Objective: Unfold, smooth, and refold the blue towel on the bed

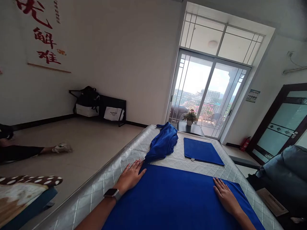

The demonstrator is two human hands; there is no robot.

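A large blue cloth [177, 198] lies spread flat over the near part of a table with a silvery quilted cover [120, 164]. My left hand [130, 175], a watch [112, 193] on its wrist, rests flat at the cloth's far left corner with fingers stretched out. On the right part of the same cloth, my right hand [225, 195] lies flat, fingers extended. Just beyond my left fingertips is a crumpled heap of blue cloth [165, 139]. A neatly folded blue piece [202, 150] with a small pale tag lies farther back to the right.
A potted plant [190, 116] stands on a dark table by the sliding glass door. Bags [89, 95] sit on a black bench at the wall. At left are a person's leg [52, 149] and a patterned cushion [26, 195]; at right, a dark sofa [285, 172].
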